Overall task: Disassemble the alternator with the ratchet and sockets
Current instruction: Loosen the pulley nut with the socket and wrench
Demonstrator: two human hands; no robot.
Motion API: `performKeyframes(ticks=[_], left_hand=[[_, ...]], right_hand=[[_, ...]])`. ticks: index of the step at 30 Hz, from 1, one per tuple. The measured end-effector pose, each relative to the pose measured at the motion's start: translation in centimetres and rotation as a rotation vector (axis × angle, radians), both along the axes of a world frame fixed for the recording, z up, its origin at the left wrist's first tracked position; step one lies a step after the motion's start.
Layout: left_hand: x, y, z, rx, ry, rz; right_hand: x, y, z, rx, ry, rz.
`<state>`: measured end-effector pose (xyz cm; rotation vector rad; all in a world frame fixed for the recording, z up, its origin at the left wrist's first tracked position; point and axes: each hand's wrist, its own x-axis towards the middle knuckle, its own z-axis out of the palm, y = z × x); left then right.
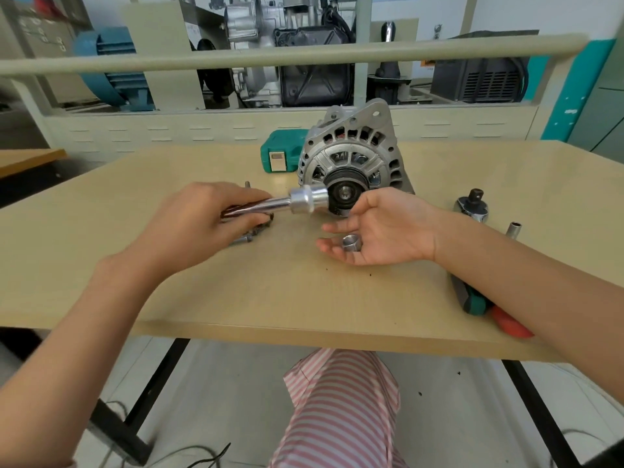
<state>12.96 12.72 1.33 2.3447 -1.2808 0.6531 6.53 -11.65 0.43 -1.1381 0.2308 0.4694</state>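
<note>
The silver alternator (351, 153) stands upright on the wooden table (270, 292), its black pulley (344, 194) facing me. My left hand (199, 217) grips a chrome extension bar (260, 206) with a large socket (309, 199) on its tip, held level just left of the pulley. My right hand (378, 231) lies palm up below the pulley, fingers spread, with a small metal ring (352, 243) resting in the palm. The ratchet head (472, 206) lies on the table at the right, its green and red handle (486, 309) showing under my right forearm.
A green socket case (278, 157) sits behind the alternator on the left. Loose bolts (250, 234) lie under my left hand. A small socket (514, 229) stands near the ratchet head. A rail and engine parts fill the back.
</note>
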Motion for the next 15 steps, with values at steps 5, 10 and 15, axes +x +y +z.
performKeyframes(ticks=[5, 10, 15], left_hand=[[0.7, 1.2, -2.3, -0.375, 0.36, 0.099], [0.8, 2.0, -2.6, -0.572, 0.567, 0.075], [0.4, 2.5, -2.5, -0.686, 0.673, 0.052]], right_hand=[[0.7, 3.9, 0.5, -0.688, -0.21, 0.275], [2.3, 8.9, 0.0, -1.553, -0.618, 0.338], [3.4, 12.3, -1.6, -1.511, -0.747, 0.17]])
